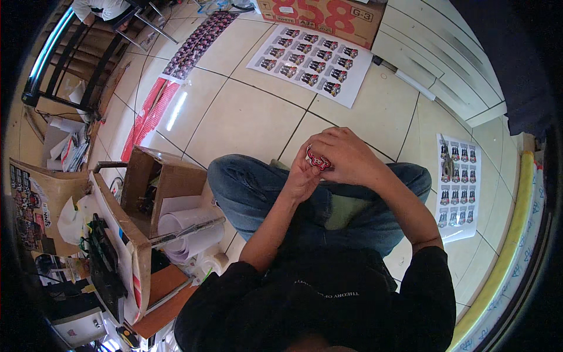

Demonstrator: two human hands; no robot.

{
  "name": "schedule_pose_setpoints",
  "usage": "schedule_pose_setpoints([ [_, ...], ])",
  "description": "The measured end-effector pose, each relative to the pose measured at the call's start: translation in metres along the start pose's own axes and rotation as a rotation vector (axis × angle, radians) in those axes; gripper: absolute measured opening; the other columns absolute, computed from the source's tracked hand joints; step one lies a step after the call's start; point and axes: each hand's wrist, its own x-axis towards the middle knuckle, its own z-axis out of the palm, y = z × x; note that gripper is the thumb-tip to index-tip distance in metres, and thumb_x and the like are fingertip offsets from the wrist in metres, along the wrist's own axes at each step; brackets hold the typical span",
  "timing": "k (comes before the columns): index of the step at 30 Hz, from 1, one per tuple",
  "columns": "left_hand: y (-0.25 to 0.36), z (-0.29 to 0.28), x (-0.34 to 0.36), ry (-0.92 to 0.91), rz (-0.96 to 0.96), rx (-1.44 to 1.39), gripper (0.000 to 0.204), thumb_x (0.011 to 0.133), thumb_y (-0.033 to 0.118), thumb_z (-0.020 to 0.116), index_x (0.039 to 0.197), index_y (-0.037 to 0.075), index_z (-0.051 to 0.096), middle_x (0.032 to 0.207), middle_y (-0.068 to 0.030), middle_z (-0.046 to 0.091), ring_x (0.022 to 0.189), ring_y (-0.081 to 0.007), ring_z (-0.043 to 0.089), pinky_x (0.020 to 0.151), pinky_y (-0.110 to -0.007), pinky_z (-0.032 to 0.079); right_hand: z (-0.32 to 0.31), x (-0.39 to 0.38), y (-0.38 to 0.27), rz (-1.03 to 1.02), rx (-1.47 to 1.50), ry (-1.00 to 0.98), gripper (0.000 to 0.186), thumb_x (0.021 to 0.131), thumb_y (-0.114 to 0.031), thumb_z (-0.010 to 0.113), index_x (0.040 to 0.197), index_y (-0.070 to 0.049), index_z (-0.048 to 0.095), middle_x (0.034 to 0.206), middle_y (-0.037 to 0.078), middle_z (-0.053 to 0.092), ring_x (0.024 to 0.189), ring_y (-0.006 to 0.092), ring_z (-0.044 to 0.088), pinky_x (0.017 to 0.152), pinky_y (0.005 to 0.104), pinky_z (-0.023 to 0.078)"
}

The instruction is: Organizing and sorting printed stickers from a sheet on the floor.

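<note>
My left hand (301, 179) and my right hand (345, 155) meet above my crossed legs, both closed round a small red, black and white cut-out piece (317, 159), apparently a sticker or a small stack of them. My right hand arches over it from the right, hiding part of it, while my left fingers grip it from below and the left. On the floor to my right lies a white sheet of printed figure stickers (460, 208), with a metal cutting tool (447, 161), perhaps scissors, on its upper part.
Ahead lie another sticker sheet (325, 56) before a cardboard box (319, 13), a white drawer unit (428, 47) and a patterned strip (202, 41). At left stand an open box (135, 188) and paper rolls (187, 234). Long rolls (510, 232) line the right. A person (102, 12) sits at top left.
</note>
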Motion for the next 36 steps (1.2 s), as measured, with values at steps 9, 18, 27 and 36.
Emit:
schedule_pose_setpoints([
  [9,0.003,-0.004,0.001,-0.033,-0.108,-0.242,0.083,0.076,0.026,0.077,0.140,0.009,0.027,0.130,-0.0071,0.047,0.118,-0.0222,0.051,0.095,-0.039,0.047,0.003,-0.001,0.005,-0.059,0.054,-0.118,0.045,0.064,-0.019,0.076,0.103,-0.012,0.057,0.117,0.004,0.058,0.109,0.0251,0.055,0.092,0.0384,0.042],
  [18,-0.014,-0.015,-0.013,-0.121,-0.411,0.149,0.061,0.083,0.032,0.069,0.133,0.008,0.042,0.125,-0.0084,0.054,0.119,-0.0222,0.051,0.097,-0.039,0.045,0.002,0.004,0.013,-0.028,0.068,-0.016,0.035,0.065,-0.023,0.073,0.094,-0.008,0.060,0.096,0.007,0.062,0.094,0.0263,0.059,0.084,0.0381,0.045],
  [27,-0.002,-0.026,-0.017,-0.129,-0.320,-0.008,0.073,0.077,0.058,0.065,0.127,0.008,0.047,0.122,-0.0083,0.056,0.114,-0.0229,0.054,0.095,-0.040,0.047,0.004,-0.005,0.007,-0.121,0.181,-0.078,0.041,0.061,-0.028,0.077,0.091,-0.008,0.058,0.090,0.007,0.061,0.091,0.0275,0.058,0.081,0.0384,0.046],
  [36,-0.026,-0.034,-0.034,-0.019,-0.282,-0.101,0.063,0.080,0.051,0.066,0.121,0.006,0.052,0.116,-0.0068,0.059,0.106,-0.0203,0.058,0.089,-0.038,0.050,0.016,-0.016,0.007,-0.133,0.224,-0.150,0.038,0.063,-0.025,0.076,0.093,-0.010,0.057,0.098,0.005,0.062,0.099,0.0265,0.057,0.084,0.0391,0.045],
])
